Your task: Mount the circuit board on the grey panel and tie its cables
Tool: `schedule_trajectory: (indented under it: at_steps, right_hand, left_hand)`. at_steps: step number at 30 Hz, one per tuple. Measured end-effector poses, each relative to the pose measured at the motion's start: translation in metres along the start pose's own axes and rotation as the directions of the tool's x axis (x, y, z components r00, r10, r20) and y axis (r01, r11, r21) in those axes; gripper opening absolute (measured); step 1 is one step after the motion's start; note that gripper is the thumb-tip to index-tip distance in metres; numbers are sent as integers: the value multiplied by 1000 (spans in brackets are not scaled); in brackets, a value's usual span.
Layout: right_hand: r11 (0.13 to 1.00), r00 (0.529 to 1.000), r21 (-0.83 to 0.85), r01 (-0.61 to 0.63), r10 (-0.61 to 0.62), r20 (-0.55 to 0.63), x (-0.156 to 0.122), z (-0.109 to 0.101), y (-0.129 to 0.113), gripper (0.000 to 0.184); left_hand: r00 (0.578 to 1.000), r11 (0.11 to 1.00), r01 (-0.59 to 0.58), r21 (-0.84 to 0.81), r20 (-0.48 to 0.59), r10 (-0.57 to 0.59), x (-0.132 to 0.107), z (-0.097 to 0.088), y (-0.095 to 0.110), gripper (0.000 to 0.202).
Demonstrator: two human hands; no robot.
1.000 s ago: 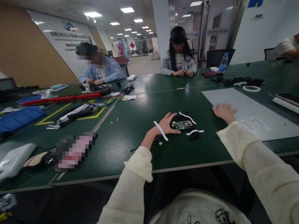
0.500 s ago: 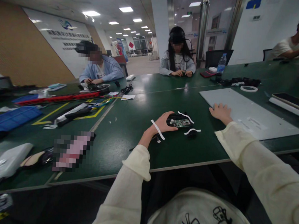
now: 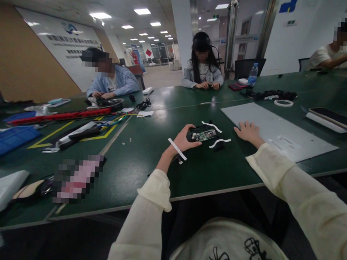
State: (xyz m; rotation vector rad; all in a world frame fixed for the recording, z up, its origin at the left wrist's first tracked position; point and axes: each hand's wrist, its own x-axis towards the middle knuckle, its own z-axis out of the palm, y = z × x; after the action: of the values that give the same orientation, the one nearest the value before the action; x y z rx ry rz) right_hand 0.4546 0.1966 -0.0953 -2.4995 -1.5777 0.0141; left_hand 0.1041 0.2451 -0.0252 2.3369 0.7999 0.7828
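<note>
My left hand (image 3: pixel 184 140) curves round the left end of a black device with a bare green circuit board (image 3: pixel 205 135), thumb on the near side and fingers on the far side. A white strip (image 3: pixel 211 127) lies along its far edge, and another white strip (image 3: pixel 219 143) sits by its near right corner over a small dark piece. A third white strip (image 3: pixel 177 149) crosses my left wrist. My right hand (image 3: pixel 247 133) rests with fingers spread on the left part of a flat grey panel (image 3: pixel 279 124), holding nothing.
On the left lie a blue tray (image 3: pixel 11 140), a red bar (image 3: pixel 59 116), cables and a white case (image 3: pixel 3 192). At right are a phone (image 3: pixel 333 116), a white ring (image 3: pixel 283 103) and a bottle (image 3: pixel 253 75). Several people sit round the table.
The view has shifted slightly. The grey panel appears to have slid a little to the left with my right hand on it. My left hand keeps its hold on the device.
</note>
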Motion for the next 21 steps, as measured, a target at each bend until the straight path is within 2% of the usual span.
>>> schedule_trajectory:
  at_steps: [7,13,17,21]
  right_hand:
    - [996,996,-20,82,-81,30,-12,-2,-14,75]
    - [975,976,-35,218,-218,8,-36,-9,-33,73]
    - [944,944,-14,331,-331,17,-55,-13,-47,74]
    - [888,887,19,460,-460,34,-77,-19,-62,79]
  left_hand:
    - [1000,1000,-6,-5,-22,5,1,-10,6,71]
    - [992,998,-53,-26,-114,50,3,-15,4,72]
    - [985,996,-82,-43,-153,74,4,-20,9,73]
    - [981,994,-106,-34,-166,99,4,-24,15,74]
